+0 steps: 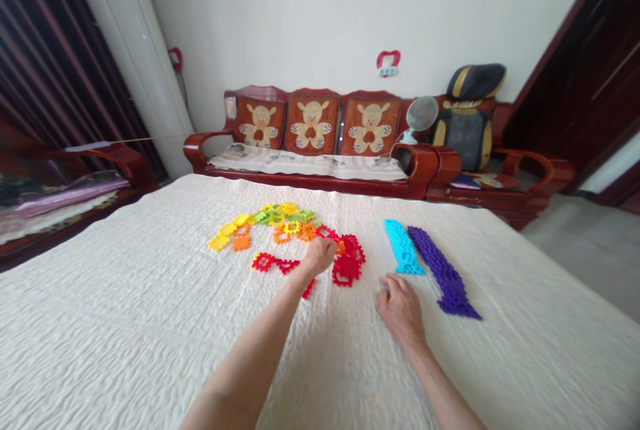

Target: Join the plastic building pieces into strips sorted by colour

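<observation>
My left hand (pixel 321 255) reaches over the red pieces with its fingers closed. At its fingertips shows a small orange interlocking plastic piece (pixel 341 247), partly hidden by the hand. Just right of it lies a cluster of red interlocking pieces (pixel 349 262). More red pieces (pixel 264 261) stretch to the left, partly behind my left forearm. My right hand (pixel 401 307) rests on the cloth with loosely bent fingers and nothing in them. It is closest to a row of light blue pieces (pixel 403 248), beside which runs a longer row of purple pieces (pixel 443 270).
Loose yellow pieces (pixel 229 229), green pieces (pixel 300 216) and orange pieces (pixel 241 243) lie farther left on the white quilted cloth (pixel 125 297). Beyond the table edge stand a wooden sofa (pixel 300 183) with bear cushions, a fan (pixel 423 114) and a wooden armchair (pixel 555 170).
</observation>
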The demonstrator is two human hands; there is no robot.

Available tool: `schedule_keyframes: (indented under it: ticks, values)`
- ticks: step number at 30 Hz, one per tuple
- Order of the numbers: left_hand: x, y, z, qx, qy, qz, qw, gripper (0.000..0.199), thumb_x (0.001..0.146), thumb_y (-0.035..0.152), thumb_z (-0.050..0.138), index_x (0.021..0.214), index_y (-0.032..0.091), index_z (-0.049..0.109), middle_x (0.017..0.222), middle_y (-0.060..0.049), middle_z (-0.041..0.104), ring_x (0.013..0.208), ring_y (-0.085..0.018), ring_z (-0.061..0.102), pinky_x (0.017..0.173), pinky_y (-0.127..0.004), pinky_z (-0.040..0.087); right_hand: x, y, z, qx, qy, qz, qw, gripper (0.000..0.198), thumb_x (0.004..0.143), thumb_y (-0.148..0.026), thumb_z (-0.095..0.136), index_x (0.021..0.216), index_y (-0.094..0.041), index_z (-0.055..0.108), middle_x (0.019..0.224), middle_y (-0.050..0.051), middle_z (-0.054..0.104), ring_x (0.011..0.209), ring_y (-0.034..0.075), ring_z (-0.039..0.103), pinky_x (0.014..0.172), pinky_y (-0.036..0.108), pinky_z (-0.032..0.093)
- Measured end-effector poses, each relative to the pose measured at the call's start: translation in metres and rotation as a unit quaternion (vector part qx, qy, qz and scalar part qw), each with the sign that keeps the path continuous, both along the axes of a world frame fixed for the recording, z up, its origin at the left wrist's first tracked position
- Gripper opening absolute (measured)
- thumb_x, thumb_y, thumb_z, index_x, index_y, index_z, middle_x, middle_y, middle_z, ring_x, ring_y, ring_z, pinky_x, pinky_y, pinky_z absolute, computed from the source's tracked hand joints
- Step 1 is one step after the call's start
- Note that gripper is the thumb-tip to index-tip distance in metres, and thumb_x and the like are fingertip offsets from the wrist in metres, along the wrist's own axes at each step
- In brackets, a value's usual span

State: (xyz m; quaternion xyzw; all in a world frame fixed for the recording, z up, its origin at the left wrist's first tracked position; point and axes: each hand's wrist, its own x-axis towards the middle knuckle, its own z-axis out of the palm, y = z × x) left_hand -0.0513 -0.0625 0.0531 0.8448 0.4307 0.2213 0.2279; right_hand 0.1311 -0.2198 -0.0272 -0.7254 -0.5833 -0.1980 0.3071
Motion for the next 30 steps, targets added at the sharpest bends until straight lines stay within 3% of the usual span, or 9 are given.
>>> schedule_keyframes:
  ticks: [8, 15, 20, 24, 27, 30]
  values:
    - [-0.042, 0.026, -0.005, -0.025, -0.071, 0.056, 0.996, 0.032, 0.085, 0.024, 0.037, 0.071, 0.015, 0.064, 0.065, 0.001, 0.06, 0.059, -0.011, 0.052, 0.056, -0.019, 0.037, -0.002, -0.001, 0.003, -0.015, -0.002, -0.008, 1.0, 0.027, 0.081, -0.012, 0.045, 0.098, -0.013, 0.067, 0.105, 0.015, 0.069, 0.102, 0.025, 0.061, 0.093, 0.039, 0.047]
    - [-0.097, 0.054, 0.007, 0.026, 0.0, 0.184, 0.983, 0.034, 0.087, 0.022, 0.039, 0.085, 0.016, 0.073, 0.076, -0.004, 0.069, 0.076, -0.016, 0.062, 0.069, -0.023, 0.044, -0.003, -0.001, 0.006, -0.027, 0.002, -0.012, 1.0, 0.027, 0.081, -0.012, 0.045, 0.098, -0.013, 0.067, 0.106, 0.014, 0.069, 0.103, 0.024, 0.061, 0.094, 0.038, 0.046]
    - [-0.119, 0.06, 0.002, 0.05, 0.062, 0.23, 0.97, 0.038, 0.088, 0.019, 0.038, 0.099, 0.015, 0.075, 0.094, -0.011, 0.075, 0.091, -0.021, 0.068, 0.081, -0.029, 0.048, 0.001, 0.0, 0.003, -0.018, -0.019, -0.009, 1.0, 0.027, 0.081, -0.014, 0.044, 0.096, -0.013, 0.066, 0.104, 0.014, 0.07, 0.1, 0.025, 0.062, 0.091, 0.038, 0.047]
    - [-0.115, 0.066, -0.004, 0.062, 0.089, 0.206, 0.973, 0.043, 0.089, 0.015, 0.037, 0.119, 0.015, 0.068, 0.117, -0.012, 0.071, 0.108, -0.02, 0.065, 0.094, -0.031, 0.048, 0.004, 0.001, 0.002, -0.013, -0.035, 0.0, 0.999, 0.027, 0.082, -0.016, 0.043, 0.095, -0.013, 0.066, 0.104, 0.014, 0.07, 0.1, 0.025, 0.063, 0.09, 0.037, 0.047]
    - [-0.101, 0.069, -0.005, 0.077, 0.109, 0.132, 0.982, 0.048, 0.087, 0.012, 0.044, 0.132, 0.019, 0.059, 0.137, -0.009, 0.06, 0.128, -0.018, 0.052, 0.108, -0.03, 0.039, 0.006, 0.001, 0.0, -0.007, -0.043, 0.0, 0.999, 0.027, 0.082, -0.018, 0.042, 0.095, -0.014, 0.065, 0.104, 0.013, 0.07, 0.1, 0.025, 0.063, 0.091, 0.037, 0.047]
    - [-0.091, 0.07, -0.007, 0.08, 0.14, 0.059, 0.985, 0.048, 0.087, 0.013, 0.046, 0.134, 0.019, 0.056, 0.144, -0.009, 0.054, 0.136, -0.017, 0.044, 0.113, -0.031, 0.033, 0.007, 0.001, -0.001, -0.007, -0.043, 0.003, 0.999, 0.027, 0.082, -0.019, 0.042, 0.096, -0.015, 0.065, 0.104, 0.013, 0.07, 0.102, 0.025, 0.062, 0.092, 0.038, 0.047]
